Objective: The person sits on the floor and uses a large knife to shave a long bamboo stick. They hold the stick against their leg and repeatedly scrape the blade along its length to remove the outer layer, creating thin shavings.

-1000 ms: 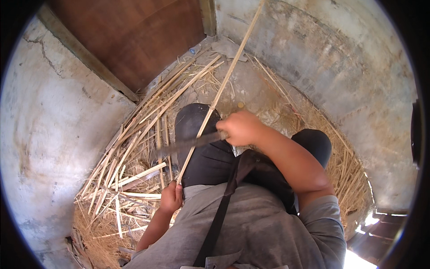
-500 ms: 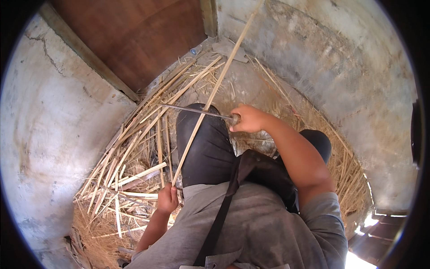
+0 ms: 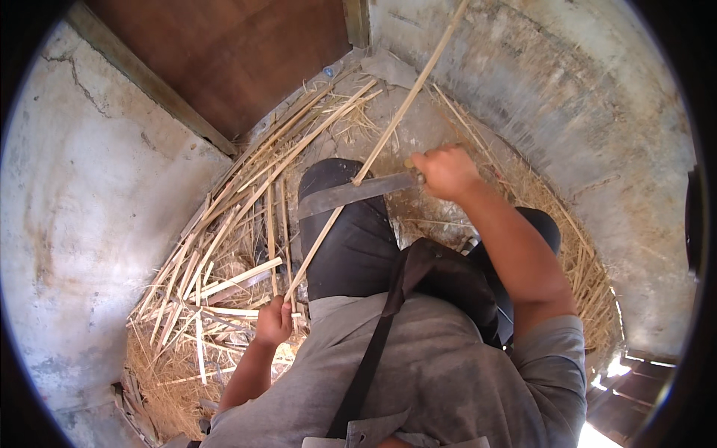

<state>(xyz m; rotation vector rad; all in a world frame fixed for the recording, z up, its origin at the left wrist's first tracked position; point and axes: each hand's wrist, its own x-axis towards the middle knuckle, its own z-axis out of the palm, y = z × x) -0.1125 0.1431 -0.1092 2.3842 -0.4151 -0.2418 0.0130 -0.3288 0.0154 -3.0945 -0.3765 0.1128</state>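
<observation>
A long pale bamboo strip (image 3: 403,112) slants from my left hand (image 3: 274,321) across my dark-trousered left knee and up toward the far wall. My left hand is closed around its near end. In my right hand (image 3: 447,172) is the handle of a machete, gripped beyond the knee. The machete's wide grey blade (image 3: 358,195) points left and lies across the strip over the knee, hiding a short stretch of it. Its flat side faces up.
Split bamboo strips (image 3: 261,175) lie heaped on the floor to my left, with shavings (image 3: 160,388) around them. More shavings and strips (image 3: 579,284) line the right wall (image 3: 567,104). A brown door panel (image 3: 224,60) stands at the far left, beside a stained wall (image 3: 82,224).
The machete has turned from edge-on to showing its flat side. My right hand has moved right and slightly away. The strip's far end has shifted right.
</observation>
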